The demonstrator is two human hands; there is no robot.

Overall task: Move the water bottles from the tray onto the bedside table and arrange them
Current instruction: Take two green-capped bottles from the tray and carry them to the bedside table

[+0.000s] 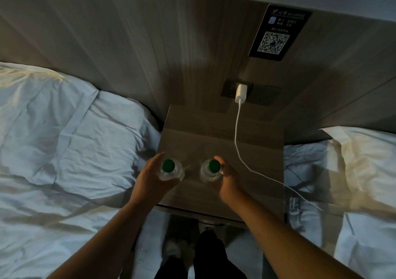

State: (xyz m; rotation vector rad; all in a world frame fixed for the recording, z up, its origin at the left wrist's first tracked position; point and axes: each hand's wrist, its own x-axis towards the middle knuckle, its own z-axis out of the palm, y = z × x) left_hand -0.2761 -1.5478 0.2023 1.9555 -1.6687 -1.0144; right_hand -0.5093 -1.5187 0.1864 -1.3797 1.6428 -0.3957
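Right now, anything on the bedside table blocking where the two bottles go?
Nothing visible blocks them. The left hand and right hand each hold a green-capped bottle over the bedside table. The white charger cable crosses only its right side.

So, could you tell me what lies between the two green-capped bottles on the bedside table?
Nothing: in the head view, only a bare strip of bedside table separates the left bottle from the right bottle.

Seen from straight above, much stays hidden

Only caps and shoulders of the two bottles [171, 169] show; their bodies and bases are hidden. The bench [214, 137] near edge lies behind the forearms. The sign [276, 32] lettering is too blurred to read.
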